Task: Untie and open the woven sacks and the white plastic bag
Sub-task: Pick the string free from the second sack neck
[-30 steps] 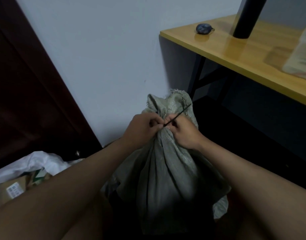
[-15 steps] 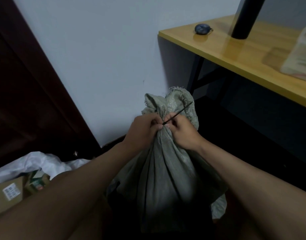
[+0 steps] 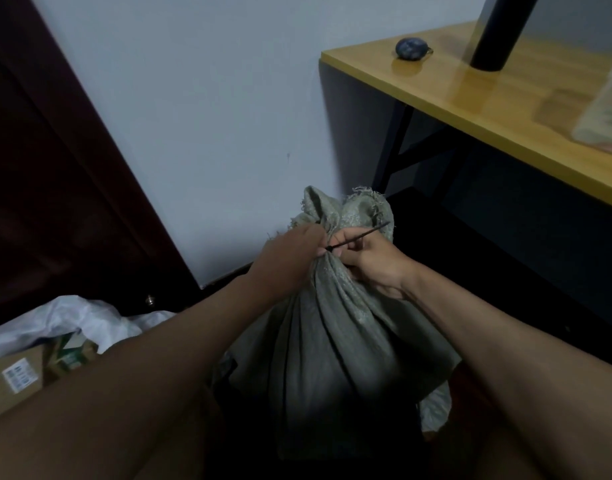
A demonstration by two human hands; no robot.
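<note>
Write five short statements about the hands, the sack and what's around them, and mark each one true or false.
1. Both hands work at the tied neck of the grey sack. True.
2. The black tie has come off and lies on the floor. False: it is at the sack's neck, its loose end sticking up to the right.
3. The left hand rests on the yellow table. False: it grips the sack's neck.
4. A small dark round thing sits on the table. True.
5. The white bag lies to the right of the sack. False: it lies to the left, by a cardboard box.
</note>
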